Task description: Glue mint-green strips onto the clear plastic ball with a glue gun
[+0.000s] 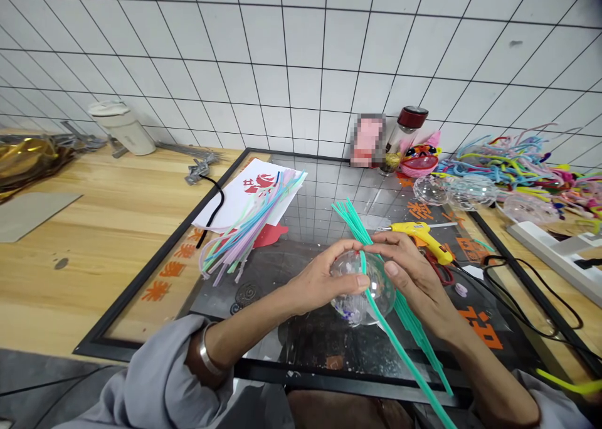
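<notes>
A clear plastic ball (362, 297) with small coloured bits inside is held over a dark glass-topped work mat (263, 278). My left hand (324, 281) cups the ball from the left, thumb pressing a teal pipe cleaner (399, 347) against it. My right hand (409, 266) lies over the ball's top and right side, fingers pinching the same teal pipe cleaner. A bundle of more teal pipe cleaners (350, 219) runs under my right hand and palm.
Pastel pipe cleaners (249, 228) lie on white paper (244, 197) at left. A yellow glue gun (421, 233) with black cord (527, 303) sits to the right. More clear balls (454, 190), tangled pipe cleaners (517, 159), a jar (407, 131) and a white cup (122, 127) stand behind.
</notes>
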A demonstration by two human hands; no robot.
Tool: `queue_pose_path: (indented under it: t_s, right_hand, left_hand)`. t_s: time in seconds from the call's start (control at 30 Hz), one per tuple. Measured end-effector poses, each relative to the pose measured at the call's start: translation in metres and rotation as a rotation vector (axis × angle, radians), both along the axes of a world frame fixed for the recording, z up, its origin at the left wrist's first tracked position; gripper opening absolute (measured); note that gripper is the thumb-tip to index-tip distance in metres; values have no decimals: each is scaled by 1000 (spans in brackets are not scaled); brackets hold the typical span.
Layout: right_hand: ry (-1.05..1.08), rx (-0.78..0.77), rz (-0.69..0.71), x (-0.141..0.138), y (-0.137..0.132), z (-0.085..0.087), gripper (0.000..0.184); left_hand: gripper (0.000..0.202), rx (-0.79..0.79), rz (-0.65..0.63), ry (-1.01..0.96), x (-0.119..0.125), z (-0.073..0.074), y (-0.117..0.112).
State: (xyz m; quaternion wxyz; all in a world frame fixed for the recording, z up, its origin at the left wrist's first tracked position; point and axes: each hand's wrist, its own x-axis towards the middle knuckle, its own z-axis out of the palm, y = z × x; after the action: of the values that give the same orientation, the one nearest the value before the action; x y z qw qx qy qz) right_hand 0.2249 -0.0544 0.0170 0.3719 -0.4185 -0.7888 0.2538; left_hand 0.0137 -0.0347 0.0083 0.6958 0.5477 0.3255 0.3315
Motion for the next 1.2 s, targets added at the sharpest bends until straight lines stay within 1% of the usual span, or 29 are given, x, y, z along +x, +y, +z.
queue_pose_path:
  t_s: [0.27,0.47,0.87,1.2]
  right_hand:
    - [-18,-41,11,-1,2,-2,33]
    - [-6,-73,13,-1,1,-1,32]
    - [-7,-77,13,-1,3,-1,32]
    - [-2,-89,20,-1,4,0,33]
  left_hand:
    - [55,-43,-16,2,0,1,-1]
    - [54,-8,-9,50,-1,0,-1]
    - [54,-29,-7,27,0,1,-2]
    - [59,10,-14,81,-1,-3,-2]
